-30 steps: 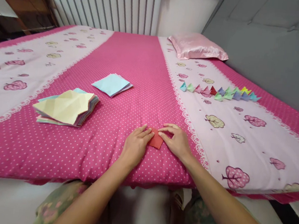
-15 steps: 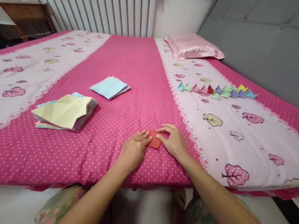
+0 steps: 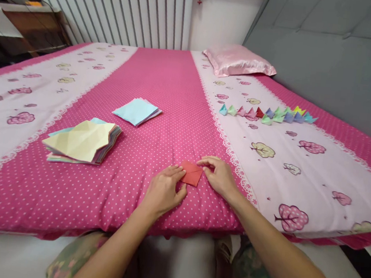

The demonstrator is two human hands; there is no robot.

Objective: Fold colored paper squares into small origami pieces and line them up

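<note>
A small folded piece of red origami paper (image 3: 192, 174) lies flat on the bedspread near the front edge, with crease lines on its face. The fingers of my left hand (image 3: 165, 189) rest on its left side, thumb spread away below. At the paper's right corner is my right hand (image 3: 217, 175), with fingers bent and the thumb apart from the forefinger. Whether its fingertips touch the paper I cannot tell.
A thick pile of creased coloured paper (image 3: 81, 141) and a smaller stack topped with light blue sheets (image 3: 137, 111) lie to the left. Several folded paper pieces (image 3: 268, 114) form a row at right. Farther back are a pink pillow (image 3: 238, 60) and a radiator (image 3: 109, 12).
My left thumb has come off the red paper and spread downward. My right hand has shifted slightly right, uncovering more of the paper. The view has tilted up a little.
</note>
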